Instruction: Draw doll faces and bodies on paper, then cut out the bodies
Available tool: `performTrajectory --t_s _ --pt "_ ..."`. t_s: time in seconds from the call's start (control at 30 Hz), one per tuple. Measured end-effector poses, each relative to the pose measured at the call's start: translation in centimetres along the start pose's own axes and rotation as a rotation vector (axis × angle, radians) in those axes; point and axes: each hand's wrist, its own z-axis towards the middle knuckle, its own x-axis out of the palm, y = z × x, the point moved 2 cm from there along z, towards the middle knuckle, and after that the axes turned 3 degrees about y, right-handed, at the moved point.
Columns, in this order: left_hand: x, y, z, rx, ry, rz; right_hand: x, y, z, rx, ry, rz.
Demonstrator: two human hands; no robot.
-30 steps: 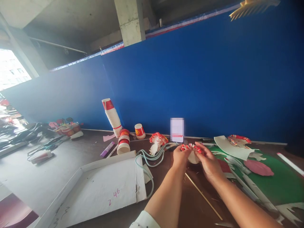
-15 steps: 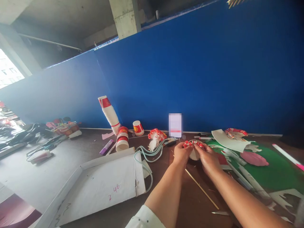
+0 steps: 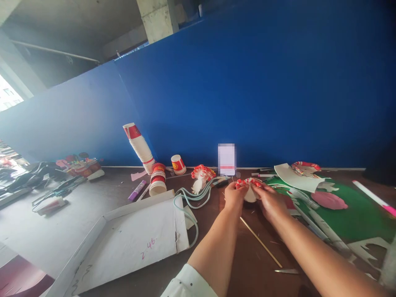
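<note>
One red-and-white piece (image 3: pixel 251 194) is gripped between left hand (image 3: pixel 234 197) and right hand (image 3: pixel 270 199); thin stick (image 3: pixel 260 241) lies on desk (image 3: pixel 247 268).

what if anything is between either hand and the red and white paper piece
Nothing visible: the left hand and right hand both hold the red and white paper piece at its sides. The thin wooden stick lies nearer the person, out of the way.
</note>
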Motion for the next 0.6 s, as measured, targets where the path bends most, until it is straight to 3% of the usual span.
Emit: performTrajectory --t_s 0.3,0.6 --pt "-1.0 -0.2 0.5 0.07 -0.128 0.133 0.5 0.4 -0.7 -0.026 0.007 -0.13" --pt "-0.6 0.3 0.6 0.051 -0.1 0.088 -0.2 1.9 -1.1 -0.084 -0.046 -0.248"
